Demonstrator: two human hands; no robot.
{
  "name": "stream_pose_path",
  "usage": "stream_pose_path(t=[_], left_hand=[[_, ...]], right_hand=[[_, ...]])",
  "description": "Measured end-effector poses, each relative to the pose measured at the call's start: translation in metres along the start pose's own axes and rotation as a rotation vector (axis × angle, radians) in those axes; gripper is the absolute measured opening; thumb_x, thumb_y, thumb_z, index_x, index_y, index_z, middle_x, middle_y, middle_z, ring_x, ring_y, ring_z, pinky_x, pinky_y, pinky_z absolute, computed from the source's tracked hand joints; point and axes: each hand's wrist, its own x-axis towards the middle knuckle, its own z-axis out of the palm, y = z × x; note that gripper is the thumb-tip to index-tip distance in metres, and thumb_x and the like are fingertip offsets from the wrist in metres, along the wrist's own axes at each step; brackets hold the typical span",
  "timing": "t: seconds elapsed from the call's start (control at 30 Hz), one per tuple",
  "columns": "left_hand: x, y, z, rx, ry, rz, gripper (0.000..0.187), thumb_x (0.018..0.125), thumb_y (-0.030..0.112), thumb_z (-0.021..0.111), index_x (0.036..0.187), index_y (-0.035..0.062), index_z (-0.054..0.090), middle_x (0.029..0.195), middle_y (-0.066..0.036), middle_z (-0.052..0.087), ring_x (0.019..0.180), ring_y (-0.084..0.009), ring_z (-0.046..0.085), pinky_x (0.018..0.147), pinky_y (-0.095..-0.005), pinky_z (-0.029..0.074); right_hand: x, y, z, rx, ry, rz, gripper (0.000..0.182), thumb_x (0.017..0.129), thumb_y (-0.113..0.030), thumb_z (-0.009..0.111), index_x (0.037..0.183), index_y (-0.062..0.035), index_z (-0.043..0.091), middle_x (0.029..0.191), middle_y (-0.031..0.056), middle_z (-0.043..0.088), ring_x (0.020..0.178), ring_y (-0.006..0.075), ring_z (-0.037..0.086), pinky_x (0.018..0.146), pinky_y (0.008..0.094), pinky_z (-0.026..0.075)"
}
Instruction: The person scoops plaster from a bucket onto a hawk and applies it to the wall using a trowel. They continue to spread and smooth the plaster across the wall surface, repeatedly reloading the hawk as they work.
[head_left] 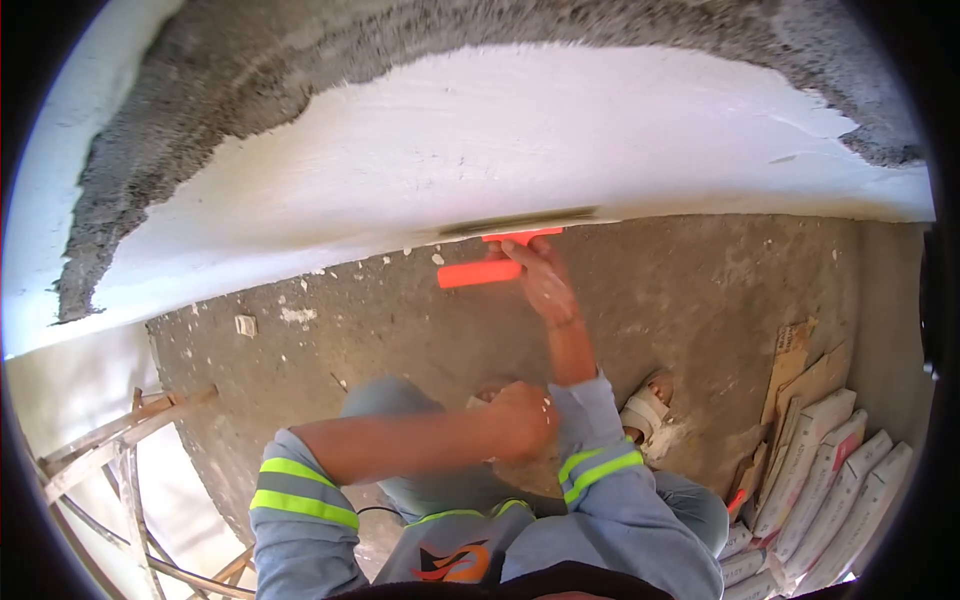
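My right hand [545, 280] is closed on an orange-handled trowel [480, 273], whose long thin blade lies against the lower part of the white-coated wall [520, 130]. Above and to the left, the wall shows rough grey plaster [220, 90] around the smooth white coat. My left hand [522, 420] is held in front of my body, its fingers curled and slightly blurred. Whether anything is inside that fist is hidden.
Stacked bags [820, 480] and flattened cardboard [790, 365] lean at the lower right. A wooden frame [130, 440] stands at the lower left. White spatters and a small pale piece [246, 325] lie on the grey floor [400, 340]. My sandalled foot [648, 405] is beside my sleeve.
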Motion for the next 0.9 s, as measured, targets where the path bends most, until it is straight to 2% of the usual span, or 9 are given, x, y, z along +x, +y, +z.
stream_pose_path(t=[0.07,0.17,0.2,0.27,0.37,0.47,0.57,0.7,0.9], left_hand=[[0.020,-0.016,0.046,0.109,0.077,0.058,0.026,0.068,0.023,0.071,0.086,0.0043,0.075,0.087,-0.014,0.070,0.081,-0.0309,0.068,0.068,-0.0447,0.054],[0.063,-0.028,0.095,0.140,-0.018,-0.206,0.031,0.074,0.029,0.066,0.096,0.0085,0.073,0.100,-0.012,0.070,0.098,-0.0287,0.066,0.076,-0.0451,0.053],[0.063,-0.051,0.081,0.083,-0.086,-0.061,0.030,0.074,0.030,0.065,0.094,0.0097,0.073,0.098,-0.011,0.070,0.095,-0.0287,0.066,0.076,-0.0451,0.053],[0.063,-0.048,0.060,0.121,-0.118,-0.067,0.027,0.074,0.031,0.065,0.089,0.0109,0.074,0.094,-0.010,0.071,0.088,-0.0289,0.067,0.075,-0.0439,0.053],[0.064,-0.021,0.053,0.223,0.019,-0.163,0.025,0.074,0.031,0.065,0.083,0.0095,0.073,0.087,-0.009,0.070,0.080,-0.0296,0.067,0.071,-0.0415,0.053],[0.048,-0.036,0.052,0.104,0.173,0.310,0.027,0.074,0.031,0.066,0.077,0.0050,0.070,0.082,-0.012,0.069,0.077,-0.0312,0.067,0.069,-0.0418,0.053],[0.019,-0.011,0.014,0.075,0.277,0.364,0.029,0.076,0.030,0.066,0.075,0.0010,0.066,0.080,-0.016,0.068,0.077,-0.0335,0.067,0.070,-0.0436,0.054],[0.003,0.017,0.005,-0.105,0.217,0.076,0.033,0.078,0.027,0.067,0.085,-0.0045,0.062,0.078,-0.022,0.066,0.076,-0.0373,0.067,0.072,-0.0464,0.055],[-0.009,0.025,-0.017,-0.175,0.132,-0.087,0.038,0.078,0.025,0.069,0.095,-0.0082,0.060,0.084,-0.026,0.064,0.082,-0.0359,0.068,0.071,-0.0454,0.055]], right_hand=[[-0.035,-0.083,0.046,-0.027,-0.002,-0.003,0.019,0.093,-0.011,0.061,0.106,0.0019,0.064,0.098,0.0093,0.068,0.090,0.0201,0.064,0.088,0.0356,0.050],[-0.084,-0.188,0.085,0.045,-0.145,-0.084,0.022,0.093,-0.011,0.061,0.108,0.0042,0.063,0.095,0.0102,0.068,0.091,0.0224,0.065,0.087,0.0366,0.052],[-0.095,-0.208,0.088,0.077,-0.186,-0.113,0.023,0.093,-0.011,0.061,0.109,0.0046,0.062,0.094,0.0107,0.068,0.092,0.0235,0.066,0.088,0.0368,0.052],[-0.113,-0.224,0.076,0.123,-0.214,-0.432,0.027,0.092,-0.011,0.061,0.114,0.0033,0.059,0.100,0.0112,0.067,0.096,0.0243,0.064,0.090,0.0371,0.050],[-0.126,-0.180,-0.028,0.346,-0.098,-0.445,0.033,0.093,-0.017,0.061,0.121,-0.0001,0.057,0.106,0.0102,0.066,0.101,0.0232,0.061,0.096,0.0373,0.046],[-0.105,-0.074,-0.159,0.503,0.036,-0.267,0.040,0.093,-0.024,0.061,0.127,-0.0034,0.054,0.112,0.0092,0.065,0.107,0.0220,0.058,0.101,0.0375,0.042],[-0.041,0.090,-0.312,0.588,0.076,0.034,0.047,0.094,-0.030,0.061,0.133,-0.0068,0.051,0.119,0.0082,0.063,0.113,0.0208,0.055,0.106,0.0376,0.037],[-0.016,0.071,-0.231,-0.223,0.051,-0.122,0.034,0.093,-0.022,0.062,0.122,-0.0053,0.058,0.104,0.0082,0.065,0.104,0.0215,0.058,0.100,0.0350,0.041],[0.026,0.009,-0.191,0.018,0.040,0.062,0.016,0.090,-0.006,0.063,0.105,-0.0029,0.063,0.096,0.0085,0.066,0.092,0.0214,0.063,0.088,0.0339,0.049]])
